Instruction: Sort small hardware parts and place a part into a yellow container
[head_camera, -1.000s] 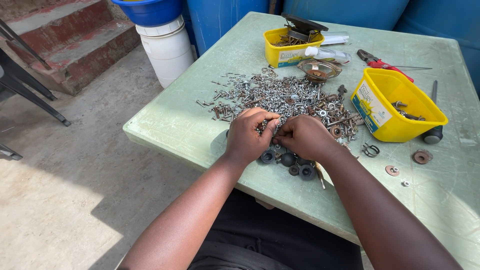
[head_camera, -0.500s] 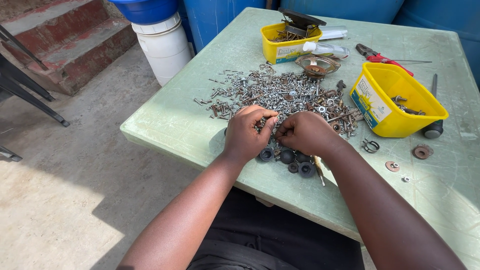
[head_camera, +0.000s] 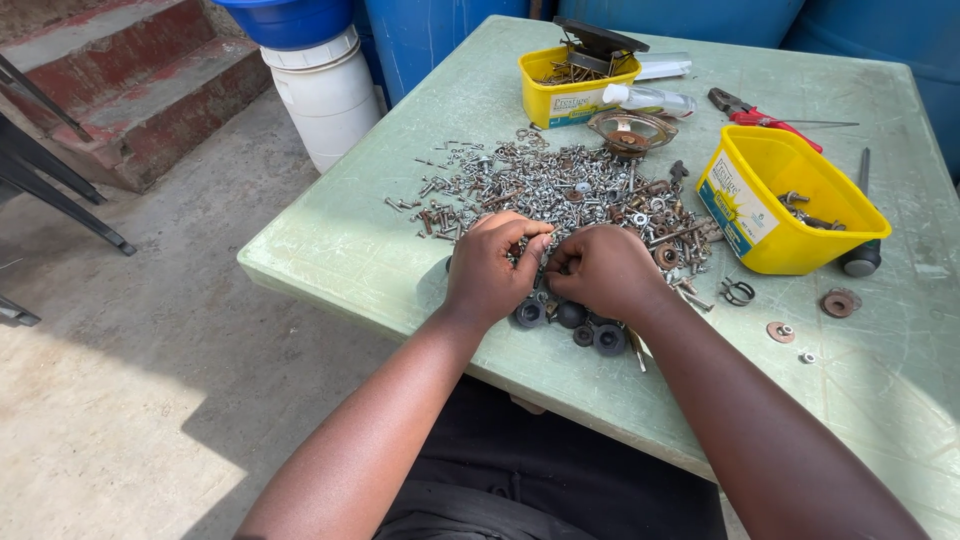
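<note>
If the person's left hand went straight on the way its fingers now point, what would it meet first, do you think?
The left hand points up and to the right, its fingertips close to the right hand. Going on, it would probably first meet the near edge of the pile of screws and washers; depth is hard to judge.

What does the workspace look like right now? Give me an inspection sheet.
Surface: pale green table, scratched.
Job's things: pile of screws and bolts; black round parts at the near edge.
Clutter: two yellow tubs, red-handled pliers, metal dish, loose washers.
Grippers: left hand and right hand meet at the pile's near edge, fingers curled; anything pinched is hidden.
Cables: nothing seen.
Surroundings: white bucket, blue barrels, brick steps, concrete floor.
</note>
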